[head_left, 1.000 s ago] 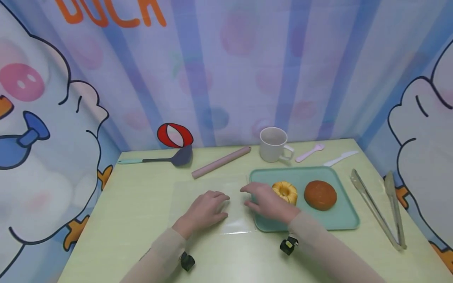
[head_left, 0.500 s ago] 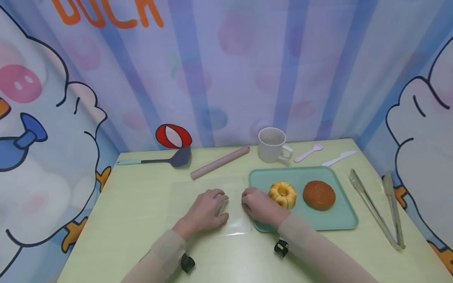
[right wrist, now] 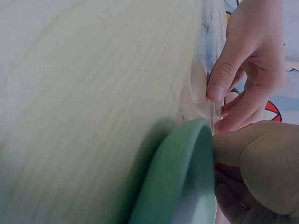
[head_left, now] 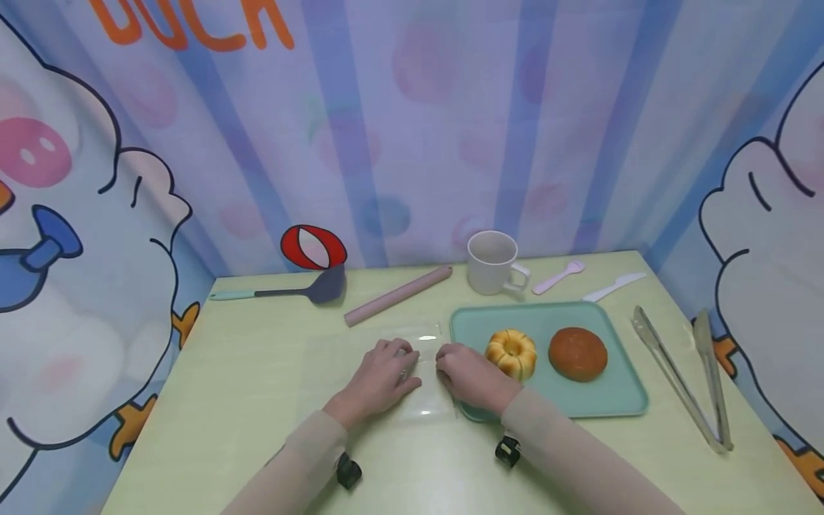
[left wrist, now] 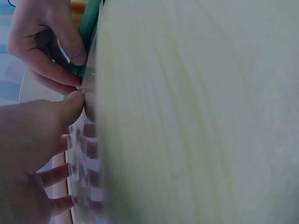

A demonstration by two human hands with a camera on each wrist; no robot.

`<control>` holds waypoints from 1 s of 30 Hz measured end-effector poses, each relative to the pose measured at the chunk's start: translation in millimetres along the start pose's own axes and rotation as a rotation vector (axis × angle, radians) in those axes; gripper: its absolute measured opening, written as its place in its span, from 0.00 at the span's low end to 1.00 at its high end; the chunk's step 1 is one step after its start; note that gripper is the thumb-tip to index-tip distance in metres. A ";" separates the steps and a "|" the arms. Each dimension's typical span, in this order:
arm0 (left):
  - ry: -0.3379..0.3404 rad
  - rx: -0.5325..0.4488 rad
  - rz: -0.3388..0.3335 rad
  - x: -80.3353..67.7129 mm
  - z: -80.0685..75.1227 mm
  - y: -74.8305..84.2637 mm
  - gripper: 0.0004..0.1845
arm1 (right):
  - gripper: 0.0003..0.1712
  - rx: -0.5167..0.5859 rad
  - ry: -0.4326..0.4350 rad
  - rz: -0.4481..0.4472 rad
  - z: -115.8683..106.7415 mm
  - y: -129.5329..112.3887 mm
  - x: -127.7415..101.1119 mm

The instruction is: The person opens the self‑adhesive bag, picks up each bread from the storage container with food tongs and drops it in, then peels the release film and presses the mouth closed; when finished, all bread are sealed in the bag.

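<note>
A clear plastic bag [head_left: 335, 365] lies flat on the table, its right end lifted slightly in shiny ripples by the tray. My left hand [head_left: 378, 379] rests on the bag with fingers spread and slightly bent, thumb and fingertips touching the film. At the bag's right edge, my right hand [head_left: 475, 375] has its fingers curled in and pinches the film between thumb and fingers. That hand overlaps the left rim of a green tray [head_left: 547, 408]. On the tray sit a ring-shaped yellow bread [head_left: 511, 355] and a round brown bun [head_left: 578, 354].
Behind the bag lie a pink rolling pin [head_left: 398, 295] and a spatula [head_left: 325, 287]. A white mug [head_left: 491, 263], a pink spoon [head_left: 558, 277] and a white knife [head_left: 614, 287] stand or lie beyond the tray. Metal tongs [head_left: 682, 386] lie spread at the right.
My right hand has drawn its fingers in from outstretched to curled at the bag's edge. My left hand has shifted slightly, and the bag's right end now ripples more.
</note>
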State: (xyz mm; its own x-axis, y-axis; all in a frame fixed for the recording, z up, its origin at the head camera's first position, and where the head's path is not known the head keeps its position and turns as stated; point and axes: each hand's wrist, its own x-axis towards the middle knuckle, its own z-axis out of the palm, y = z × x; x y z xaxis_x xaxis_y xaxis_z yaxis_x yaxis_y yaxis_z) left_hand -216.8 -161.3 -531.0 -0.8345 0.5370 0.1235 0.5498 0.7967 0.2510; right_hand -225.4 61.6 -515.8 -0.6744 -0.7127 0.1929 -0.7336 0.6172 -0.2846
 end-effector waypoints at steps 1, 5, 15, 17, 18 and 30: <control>0.003 -0.011 -0.004 0.3 0.0 -0.3 0.22 | 0.07 0.000 -0.002 0.002 -0.3 0.4 0.2; 0.015 -0.025 -0.019 1.3 0.5 -2.0 0.22 | 0.07 -0.006 -0.002 -0.008 -1.9 1.2 0.4; -0.075 -0.009 -0.100 -3.0 0.5 -2.9 0.31 | 0.06 -0.020 -0.011 -0.012 -2.6 0.3 -1.2; -0.082 -0.014 -0.114 -4.6 0.7 -3.0 0.29 | 0.06 -0.020 -0.012 -0.009 -2.5 -0.1 -1.6; -0.082 -0.013 -0.118 -5.3 0.6 -3.0 0.28 | 0.06 -0.021 -0.011 -0.010 -2.5 -0.3 -1.7; -0.064 -0.032 -0.162 -7.0 2.3 -9.6 0.27 | 0.03 -0.035 0.023 -0.050 -0.5 2.4 -2.3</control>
State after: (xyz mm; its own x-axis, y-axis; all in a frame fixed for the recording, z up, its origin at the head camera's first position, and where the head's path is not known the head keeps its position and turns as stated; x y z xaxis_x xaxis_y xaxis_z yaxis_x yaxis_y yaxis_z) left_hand -216.1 -172.0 -536.5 -0.9074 0.4199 0.0182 0.4063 0.8655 0.2931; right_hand -225.7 64.9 -516.5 -0.6386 -0.7352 0.2274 -0.7684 0.5927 -0.2414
